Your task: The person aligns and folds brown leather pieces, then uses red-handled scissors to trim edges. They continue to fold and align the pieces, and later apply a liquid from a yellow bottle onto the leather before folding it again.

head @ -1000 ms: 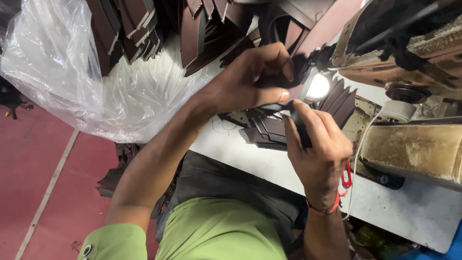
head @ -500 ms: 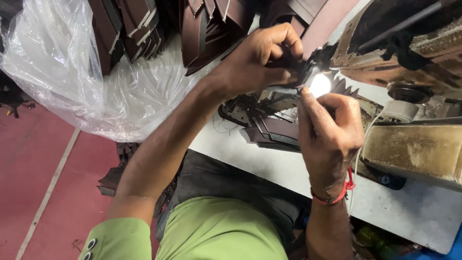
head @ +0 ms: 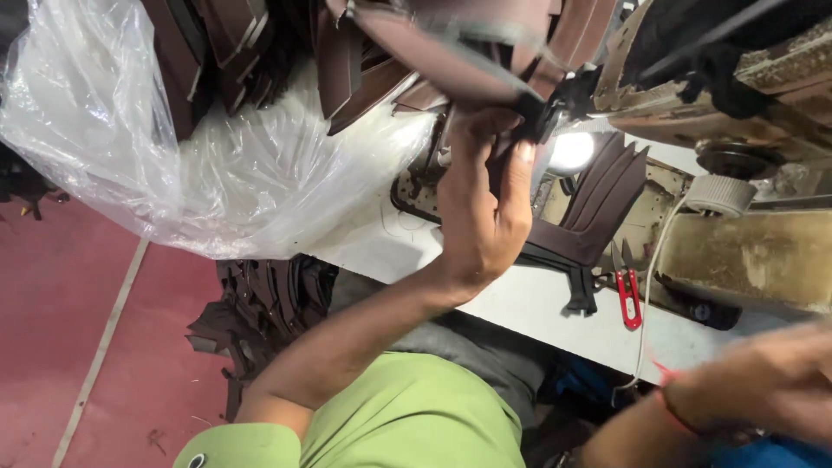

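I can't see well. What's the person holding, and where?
The left hand grips a dark brown leather piece by its lower edge. The blurred right hand shows nothing held.

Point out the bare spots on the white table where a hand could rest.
Bare white table runs along the near edge, between the left hand and the red snips. A smaller patch lies beside the plastic bag. Around the brown pieces and the sewing machine it is crowded.

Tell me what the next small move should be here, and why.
Probably bring the right hand back up to the work. It is blurred at the lower right, off the table, while the left hand alone grips the dark brown piece beside the machine's lamp, so the piece has no second support.
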